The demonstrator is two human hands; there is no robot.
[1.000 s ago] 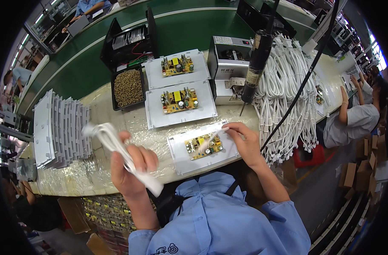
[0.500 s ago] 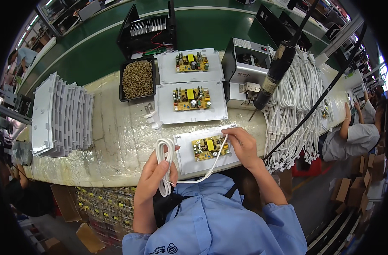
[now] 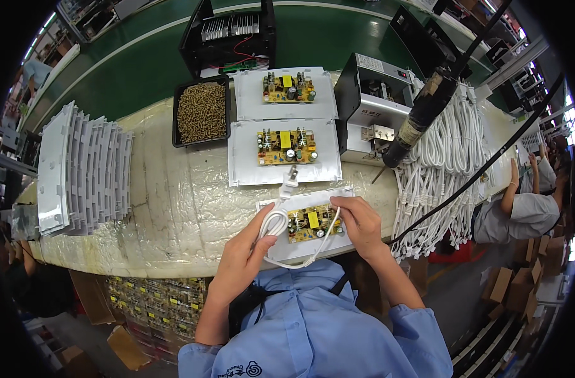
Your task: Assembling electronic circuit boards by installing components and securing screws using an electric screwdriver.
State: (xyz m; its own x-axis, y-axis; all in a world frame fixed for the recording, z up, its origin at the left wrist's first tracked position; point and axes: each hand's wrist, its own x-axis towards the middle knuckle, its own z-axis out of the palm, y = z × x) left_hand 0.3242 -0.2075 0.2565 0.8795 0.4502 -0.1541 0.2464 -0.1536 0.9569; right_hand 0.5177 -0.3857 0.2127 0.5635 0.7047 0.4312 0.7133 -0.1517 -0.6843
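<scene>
Just left of the near circuit board, the left hand grasps a coiled white cable, whose plug juts out past the board's far side. At the board's right, the right hand pinches the cable's other end; the length between sags on the board's near side. Beneath the board, a white panel lies on the worktop; well right of it hang more white cables.
</scene>
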